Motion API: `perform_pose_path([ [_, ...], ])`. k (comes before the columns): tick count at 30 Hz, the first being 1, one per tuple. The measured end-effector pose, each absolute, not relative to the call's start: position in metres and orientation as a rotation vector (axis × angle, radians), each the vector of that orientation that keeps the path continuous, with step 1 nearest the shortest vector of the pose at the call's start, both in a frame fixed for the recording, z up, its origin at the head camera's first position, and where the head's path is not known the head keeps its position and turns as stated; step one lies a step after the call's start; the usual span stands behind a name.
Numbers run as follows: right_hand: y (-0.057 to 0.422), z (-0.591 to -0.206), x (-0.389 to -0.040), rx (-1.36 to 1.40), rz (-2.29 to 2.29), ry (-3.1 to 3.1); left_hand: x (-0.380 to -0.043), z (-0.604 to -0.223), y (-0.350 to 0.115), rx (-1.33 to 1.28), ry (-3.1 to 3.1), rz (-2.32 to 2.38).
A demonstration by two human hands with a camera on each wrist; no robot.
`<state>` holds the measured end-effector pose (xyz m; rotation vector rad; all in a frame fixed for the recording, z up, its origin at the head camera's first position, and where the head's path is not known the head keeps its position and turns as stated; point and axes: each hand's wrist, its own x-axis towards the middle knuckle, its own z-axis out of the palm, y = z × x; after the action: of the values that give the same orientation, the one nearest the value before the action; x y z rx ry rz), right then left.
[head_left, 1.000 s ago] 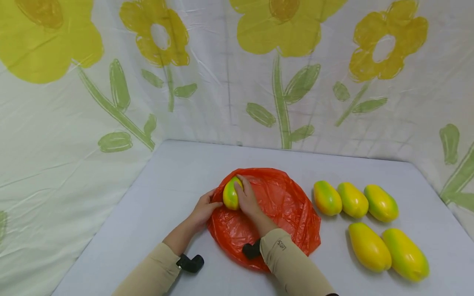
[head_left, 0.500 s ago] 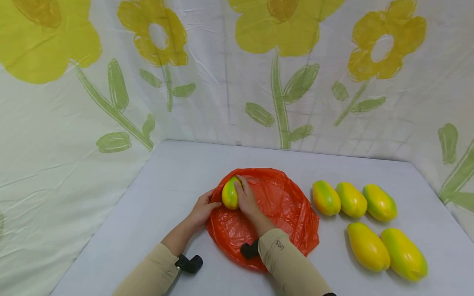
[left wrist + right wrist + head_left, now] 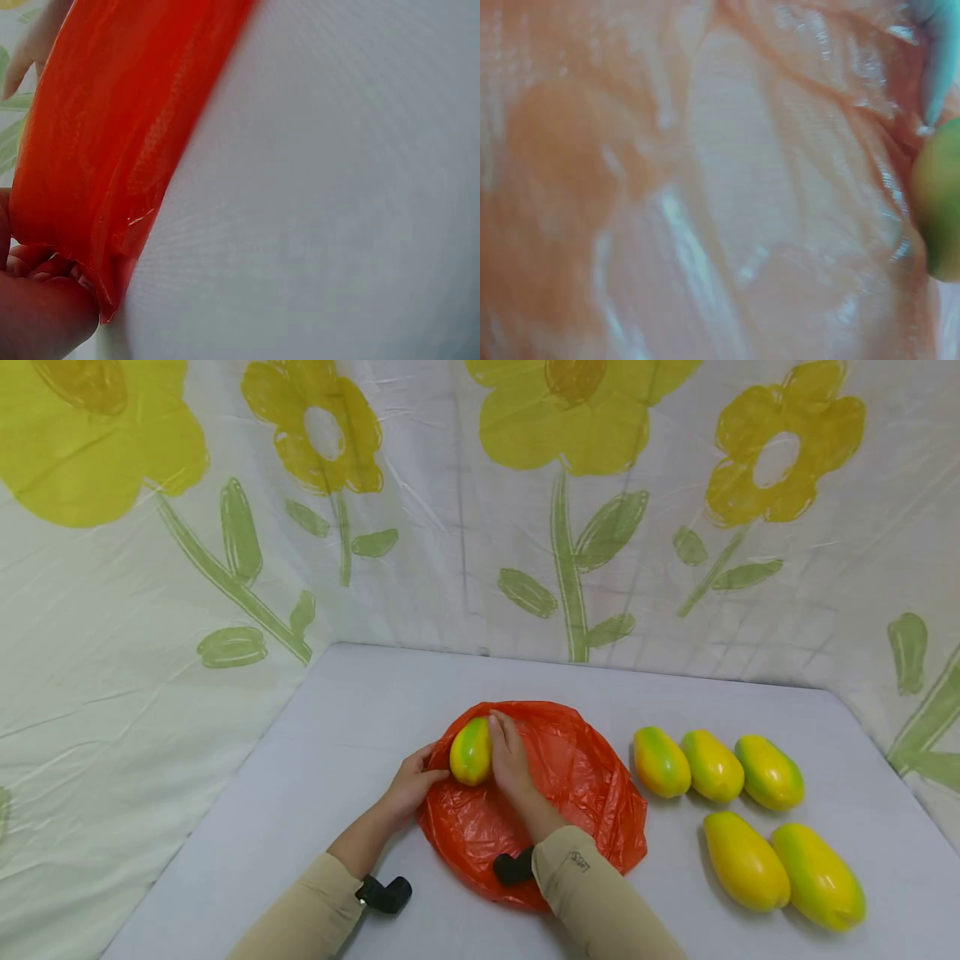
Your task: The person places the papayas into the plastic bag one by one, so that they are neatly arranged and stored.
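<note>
A yellow-green papaya (image 3: 471, 752) sits at the left side inside a red plastic bag (image 3: 570, 760) spread wide on the table. My left hand (image 3: 408, 787) grips the bag's left rim. In the left wrist view the fingers (image 3: 56, 266) curl round the edge of the red film. My right hand (image 3: 513, 764) lies along the papaya's right side with its fingers fairly straight; whether it still touches the fruit I cannot tell. The right wrist view shows the bag's crinkled film (image 3: 742, 187) and part of the papaya (image 3: 941, 202) at the right border.
Right of the bag lie several more papayas, a row of three (image 3: 712, 766) farther back and two (image 3: 783, 872) nearer. The white table (image 3: 337, 718) ends at a flowered cloth backdrop (image 3: 450, 568). Black wrist cameras (image 3: 385, 894) project from both sleeves.
My right hand has loosened from the papaya, its fingers shifting to the right and straightening, so more of the fruit shows. The left hand keeps its place on the bag's rim.
</note>
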<state>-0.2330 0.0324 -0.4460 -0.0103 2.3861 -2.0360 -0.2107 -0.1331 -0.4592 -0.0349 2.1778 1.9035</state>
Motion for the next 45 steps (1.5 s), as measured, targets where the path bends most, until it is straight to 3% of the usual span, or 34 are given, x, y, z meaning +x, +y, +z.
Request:
perform_pose_path([
  [16,0.087,-0.418,-0.229,0.03,-1.98,2.31,-0.207,-0.454,-0.133,-0.035,2.168,1.894],
  [24,0.117,-0.399,-0.225,-0.095,-2.004,2.324,-0.208,-0.455,-0.133,-0.044,2.18,1.884],
  [45,0.208,-0.375,-0.208,0.289,-2.041,2.492,-0.206,-0.458,-0.133,-0.065,2.154,1.901],
])
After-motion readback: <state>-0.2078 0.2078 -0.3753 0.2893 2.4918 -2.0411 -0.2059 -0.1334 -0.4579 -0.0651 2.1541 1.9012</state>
